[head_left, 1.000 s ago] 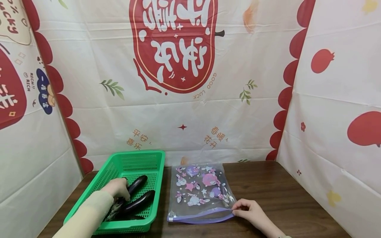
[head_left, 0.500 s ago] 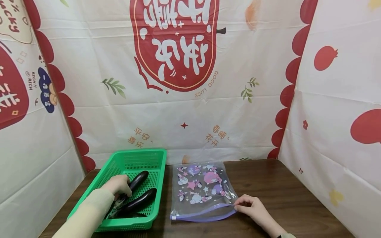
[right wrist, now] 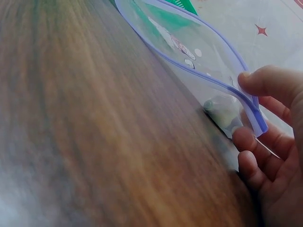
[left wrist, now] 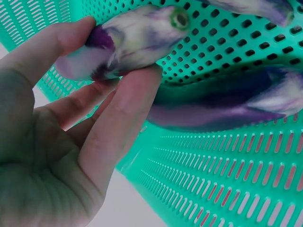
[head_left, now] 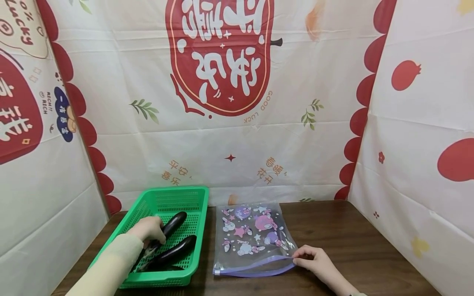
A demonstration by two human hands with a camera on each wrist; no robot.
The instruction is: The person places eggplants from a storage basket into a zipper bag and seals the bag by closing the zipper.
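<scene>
My left hand [head_left: 148,230] reaches into a green basket [head_left: 200,240] and grips a dark purple eggplant [head_left: 175,224] near its stem end. In the left wrist view, thumb and fingers pinch the pale, streaked cap end of this eggplant [left wrist: 142,40]. A second eggplant [head_left: 175,251] lies to its right, and part of another [head_left: 172,268] shows below that one. On the right, a clear zip bag [head_left: 231,259] with cartoon prints lies flat, its purple-edged mouth parted. My right hand [head_left: 314,263] pinches the bag's right corner between thumb and fingers.
A brown wooden table [head_left: 333,234] carries the basket and bag side by side. White printed cloth [head_left: 207,144] hangs behind and along both sides. The bag's white slider [head_left: 217,272] sits at its left front corner.
My left hand and the gripped eggplant have shifted slightly up and away within the basket. The right hand keeps its pinch on the bag's corner. The head view has turned a little.
</scene>
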